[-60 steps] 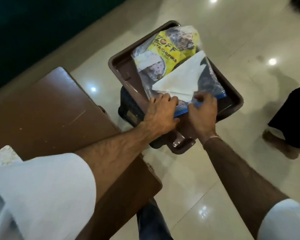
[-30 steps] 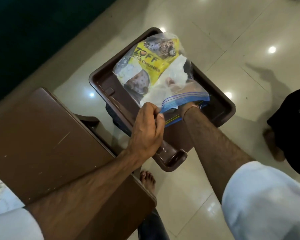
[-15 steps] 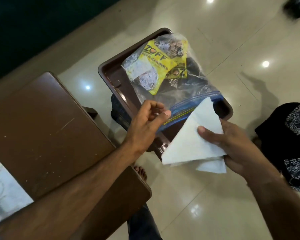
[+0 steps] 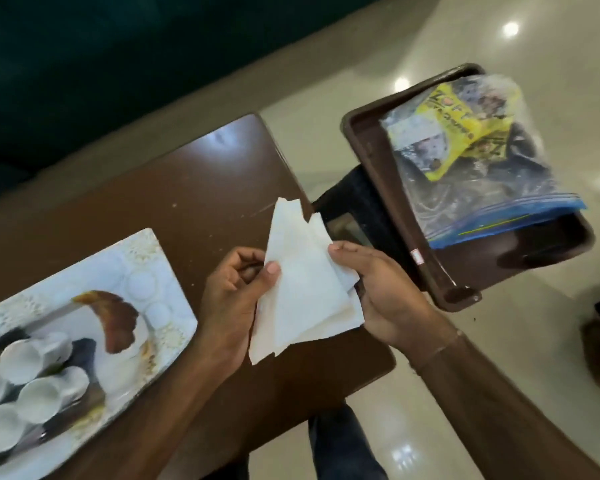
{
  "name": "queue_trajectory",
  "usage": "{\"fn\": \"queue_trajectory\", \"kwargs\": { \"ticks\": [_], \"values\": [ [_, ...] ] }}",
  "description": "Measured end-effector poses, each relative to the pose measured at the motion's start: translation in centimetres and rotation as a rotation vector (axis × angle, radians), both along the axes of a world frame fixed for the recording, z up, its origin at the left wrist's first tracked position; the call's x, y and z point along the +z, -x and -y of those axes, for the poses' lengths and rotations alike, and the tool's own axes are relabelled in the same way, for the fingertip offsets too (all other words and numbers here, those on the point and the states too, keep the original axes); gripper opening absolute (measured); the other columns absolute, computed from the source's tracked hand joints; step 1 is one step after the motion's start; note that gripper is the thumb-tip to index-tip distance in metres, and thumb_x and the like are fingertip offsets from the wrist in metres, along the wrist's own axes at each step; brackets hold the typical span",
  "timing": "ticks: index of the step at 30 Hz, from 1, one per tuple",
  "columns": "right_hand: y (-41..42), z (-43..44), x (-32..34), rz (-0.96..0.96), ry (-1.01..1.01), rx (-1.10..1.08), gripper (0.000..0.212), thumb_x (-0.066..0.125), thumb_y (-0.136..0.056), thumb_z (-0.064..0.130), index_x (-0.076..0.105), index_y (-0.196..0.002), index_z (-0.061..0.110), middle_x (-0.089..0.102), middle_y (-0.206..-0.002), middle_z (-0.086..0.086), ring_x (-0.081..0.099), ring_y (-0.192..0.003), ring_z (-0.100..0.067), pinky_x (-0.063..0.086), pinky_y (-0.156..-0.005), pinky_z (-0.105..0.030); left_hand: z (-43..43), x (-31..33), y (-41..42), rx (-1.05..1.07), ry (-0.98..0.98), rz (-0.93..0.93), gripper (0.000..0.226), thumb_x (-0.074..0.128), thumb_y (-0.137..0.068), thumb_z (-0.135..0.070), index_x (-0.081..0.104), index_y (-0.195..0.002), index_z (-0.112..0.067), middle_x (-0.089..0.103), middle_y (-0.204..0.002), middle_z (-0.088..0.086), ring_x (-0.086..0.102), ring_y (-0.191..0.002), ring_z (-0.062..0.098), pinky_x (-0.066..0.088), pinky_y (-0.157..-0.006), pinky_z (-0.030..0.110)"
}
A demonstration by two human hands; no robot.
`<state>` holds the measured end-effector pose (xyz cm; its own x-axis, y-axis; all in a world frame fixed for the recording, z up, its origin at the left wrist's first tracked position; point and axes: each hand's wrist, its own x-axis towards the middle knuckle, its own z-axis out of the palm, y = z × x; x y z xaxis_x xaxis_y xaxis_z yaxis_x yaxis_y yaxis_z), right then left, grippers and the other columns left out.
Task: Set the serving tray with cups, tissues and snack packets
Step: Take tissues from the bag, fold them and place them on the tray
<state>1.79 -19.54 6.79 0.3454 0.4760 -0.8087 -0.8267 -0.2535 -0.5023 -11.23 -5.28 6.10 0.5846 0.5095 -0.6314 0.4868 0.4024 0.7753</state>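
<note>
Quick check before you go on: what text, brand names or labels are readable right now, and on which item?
"ZOFF": on the yellow snack packet inside the clear zip bag, blurred but legible.
Smaller line under it on the same packet: too blurred to read.
Small sticker on the brown tray rim: too small to read.
Tissues, patterned serving tray, cups: no text visible.

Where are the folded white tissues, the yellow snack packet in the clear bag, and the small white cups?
Folded white tissues (image 4: 302, 289): head view, middle of the top sheet.
Yellow snack packet (image 4: 440, 123): head view, its printed front.
Small white cups (image 4: 40, 398): head view, one cup's rim.
</note>
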Motion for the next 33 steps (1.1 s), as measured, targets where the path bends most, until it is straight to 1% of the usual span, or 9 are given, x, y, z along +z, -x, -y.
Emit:
{"fn": "queue_trajectory", "kwargs": {
  "ticks": [3, 7, 11, 13, 16, 19, 24, 29, 33],
  "values": [
    [3.1, -4.3, -0.1, -0.011, 0.026, 0.060, 0.019, 0.061, -0.099, 0.024, 0.074, -0.112, 0.017, 0.079, -0.108, -0.002, 0.077, -0.095, -0.022, 0.062, -0.074, -0.037, -2.9, 0.0, 4.9, 0.115, 0.063, 0.058, 0.018, 0.072, -0.075, -0.037, 0.070, -0.091, -0.029, 0.075, -0.099, -0.006, 0.072, -0.088, 0.012, 0.055, -0.067, 0.018],
    [7.1, -9.4, 0.3, -0.006, 0.022, 0.195, 0.019, 0.060, -0.100, 0.022, 0.076, -0.110, 0.018, 0.080, -0.101, 0.000, 0.078, -0.086, -0.015, 0.061, -0.066, -0.032, -6.4, -0.2, 10.6, 0.142, 0.095, 0.065, 0.010, 0.070, -0.077, -0.035, 0.075, -0.082, -0.027, 0.074, -0.092, -0.005, 0.070, -0.086, 0.009, 0.056, -0.071, 0.024],
    [11.4, -13.5, 0.8, -0.065, -0.060, 0.307, 0.025, 0.056, -0.102, 0.021, 0.073, -0.118, 0.012, 0.079, -0.111, -0.005, 0.077, -0.097, -0.019, 0.063, -0.072, -0.032, -8.4, -0.6, 15.1, 0.227, -0.196, -0.035, 0.007, 0.071, -0.091, -0.028, 0.068, -0.096, -0.026, 0.071, -0.094, -0.019, 0.065, -0.090, -0.003, 0.049, -0.077, 0.015],
    [13.7, -15.1, 1.0, -0.049, -0.069, 0.350, 0.027, 0.053, -0.104, 0.022, 0.072, -0.121, 0.012, 0.078, -0.112, -0.004, 0.077, -0.098, -0.018, 0.063, -0.071, -0.032, -8.9, -0.3, 17.1, 0.278, -0.322, -0.070, 0.028, 0.074, -0.088, -0.035, 0.061, -0.113, -0.035, 0.067, -0.102, -0.031, 0.064, -0.097, -0.010, 0.050, -0.073, 0.008],
    [16.6, -16.7, 1.2, -0.006, -0.050, 0.357, 0.027, 0.052, -0.105, 0.022, 0.072, -0.119, 0.012, 0.079, -0.109, -0.003, 0.078, -0.092, -0.017, 0.060, -0.064, -0.028, -9.1, -0.3, 19.7, 0.304, -0.401, -0.075, 0.050, 0.079, -0.081, -0.043, 0.055, -0.124, -0.040, 0.063, -0.117, -0.032, 0.064, -0.105, -0.007, 0.054, -0.078, 0.012],
    [19.1, -17.9, 1.4, -0.009, -0.016, 0.346, 0.026, 0.054, -0.104, 0.023, 0.072, -0.118, 0.013, 0.079, -0.110, -0.002, 0.078, -0.092, -0.017, 0.060, -0.063, -0.028, -9.3, -0.2, 21.7, 0.384, -0.491, -0.111, 0.037, 0.081, -0.079, -0.043, 0.058, -0.108, -0.046, 0.064, -0.108, -0.033, 0.067, -0.099, -0.001, 0.056, -0.075, 0.017],
    [21.6, -18.7, 1.7, -0.079, -0.028, 0.300, 0.024, 0.055, -0.102, 0.018, 0.073, -0.117, 0.012, 0.078, -0.113, -0.004, 0.077, -0.099, -0.020, 0.063, -0.069, -0.032, -9.7, -0.6, 23.6, 0.585, -0.449, -0.090, 0.032, 0.077, -0.078, -0.050, 0.067, -0.098, -0.027, 0.073, -0.101, -0.016, 0.073, -0.086, 0.011, 0.062, -0.071, 0.044],
    [22.9, -19.6, 1.6, -0.087, -0.051, 0.308, 0.025, 0.054, -0.103, 0.017, 0.072, -0.116, 0.009, 0.078, -0.113, -0.008, 0.077, -0.097, -0.020, 0.062, -0.070, -0.029, -9.8, -0.6, 24.9, 0.593, -0.490, -0.024, 0.046, 0.076, -0.076, -0.050, 0.059, -0.112, -0.028, 0.066, -0.123, -0.016, 0.069, -0.104, 0.007, 0.059, -0.077, 0.027],
    [23.3, -19.8, 1.3, -0.082, -0.055, 0.352, 0.026, 0.053, -0.102, 0.019, 0.073, -0.116, 0.009, 0.077, -0.115, -0.009, 0.076, -0.098, -0.021, 0.062, -0.072, -0.030, -9.9, -0.8, 25.4, 0.533, -0.449, -0.071, 0.034, 0.072, -0.077, -0.053, 0.064, -0.104, -0.034, 0.067, -0.124, -0.020, 0.068, -0.105, 0.008, 0.060, -0.080, 0.036]
  ]
}}
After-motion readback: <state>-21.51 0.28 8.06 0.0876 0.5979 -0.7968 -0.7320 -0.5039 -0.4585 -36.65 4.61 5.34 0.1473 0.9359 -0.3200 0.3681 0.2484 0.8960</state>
